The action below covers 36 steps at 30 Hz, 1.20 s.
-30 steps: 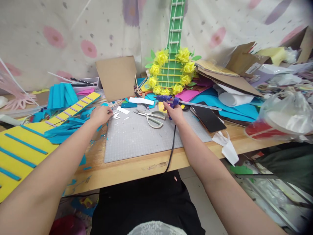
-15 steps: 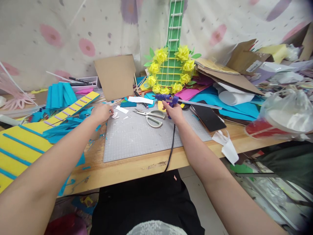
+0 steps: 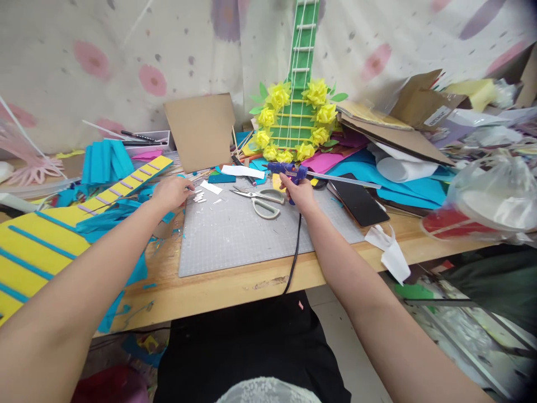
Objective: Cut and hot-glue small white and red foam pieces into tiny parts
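Observation:
My right hand (image 3: pixel 300 193) is wrapped around a blue hot glue gun (image 3: pixel 289 169), with a long clear glue stick (image 3: pixel 344 179) coming out of its back end. At the left edge of the grey cutting mat (image 3: pixel 222 246), my left hand (image 3: pixel 173 193) has its fingertips drawn together beside a small pile of white paper pieces (image 3: pixel 199 196). Whatever it pinches is too small to make out. Scissors (image 3: pixel 265 201) with grey handles lie slightly open on the mat between my hands. White paper strips (image 3: pixel 211 187) rest close to the pile.
A green paper guitar (image 3: pixel 293 120) with yellow flowers leans at the back. Left lies a yellow striped piece (image 3: pixel 37 243) with blue crepe paper (image 3: pixel 111 221). A phone (image 3: pixel 358 200) and a bagged red-and-white bucket (image 3: pixel 465 210) stand right. The gun's black cord (image 3: pixel 296 254) crosses the table edge.
My left hand has drawn back slightly to the left from the white pieces. The right hand and glue gun stay almost still; the view has shifted a little.

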### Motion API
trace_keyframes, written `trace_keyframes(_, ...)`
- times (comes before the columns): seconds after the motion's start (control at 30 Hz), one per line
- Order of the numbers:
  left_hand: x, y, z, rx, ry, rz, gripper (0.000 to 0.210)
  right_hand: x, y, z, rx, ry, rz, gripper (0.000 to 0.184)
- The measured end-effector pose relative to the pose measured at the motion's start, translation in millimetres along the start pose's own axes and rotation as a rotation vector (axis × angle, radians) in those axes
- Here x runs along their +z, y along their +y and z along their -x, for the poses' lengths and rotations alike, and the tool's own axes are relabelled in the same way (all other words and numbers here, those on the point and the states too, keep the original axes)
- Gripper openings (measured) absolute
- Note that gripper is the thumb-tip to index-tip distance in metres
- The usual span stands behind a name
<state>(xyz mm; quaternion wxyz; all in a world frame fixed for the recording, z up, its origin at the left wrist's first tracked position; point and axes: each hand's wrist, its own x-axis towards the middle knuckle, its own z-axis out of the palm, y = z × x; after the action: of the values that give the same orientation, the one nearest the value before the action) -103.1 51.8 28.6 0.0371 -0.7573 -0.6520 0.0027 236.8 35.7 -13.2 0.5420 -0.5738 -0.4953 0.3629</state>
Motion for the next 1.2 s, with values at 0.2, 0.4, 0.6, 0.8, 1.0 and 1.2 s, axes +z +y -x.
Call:
trace_keyframes(0.2, -3.8, 1, 9, 0.032, -0.022, 0.03, 0.015, 0, 3, -1, -0.004, -0.001, 0.014, 0.042)
trace_keyframes(0.4, 0.4, 2, 7, 0.006, -0.052, -0.027, 0.021, 0, 5, -1, -0.008, -0.004, 0.042, 0.044)
trace_keyframes(0.6, -1.2, 5, 4, 0.042, -0.04, -0.126, 0.024, -1, 3, 0, -0.028, 0.003, 0.071, 0.045)
trace_keyframes(0.8, -3.4, 2, 8, 0.093, -0.017, -0.09, 0.024, -1, 3, 0, -0.007, 0.0, 0.079, 0.046)
trace_keyframes(1.0, -10.8, -2, 11, 0.148, -0.105, -0.039, 0.026, -1, 2, 0, -0.007, -0.009, 0.093, 0.046)
trace_keyframes(1.2, -4.2, -4, 9, 0.174, -0.11, -0.018, 0.025, -1, 1, 1, -0.005, -0.015, 0.094, 0.047)
